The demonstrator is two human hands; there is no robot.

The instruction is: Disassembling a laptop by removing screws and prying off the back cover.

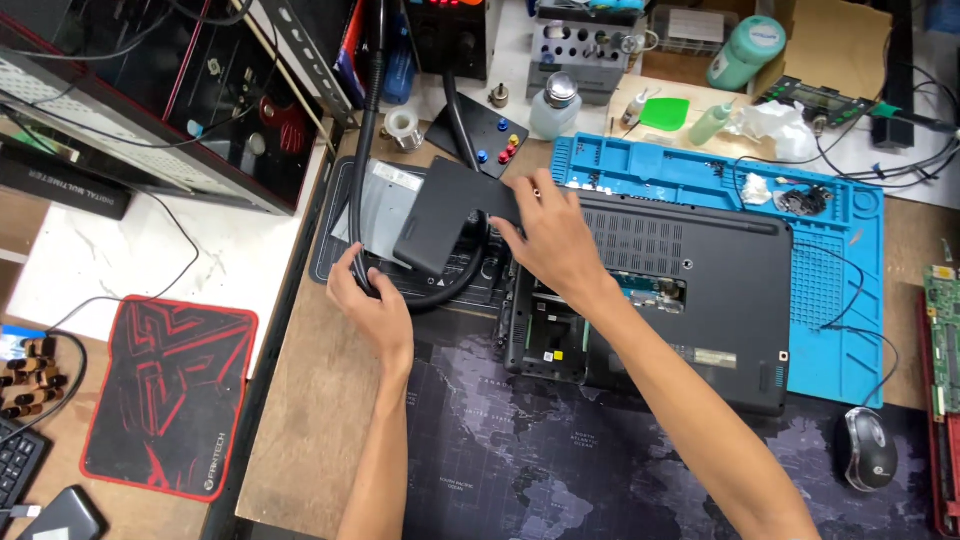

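A black laptop [700, 300] lies bottom-up on a blue work mat [840, 300], with an open bay at its near left corner showing parts inside. My right hand [550, 240] grips the edge of a flat black cover panel [450, 215] and holds it tilted to the left of the laptop. My left hand [375, 305] rests under the panel's lower left corner, fingers curled beside a thick black hose [440, 290] that loops there.
A dark map-print desk mat [560, 460] covers the near bench. A grey mouse [866, 448] sits at right, a circuit board [945, 340] at the far right edge. Bottles, a tool rack and a black-red mouse pad [170, 390] surround the work area.
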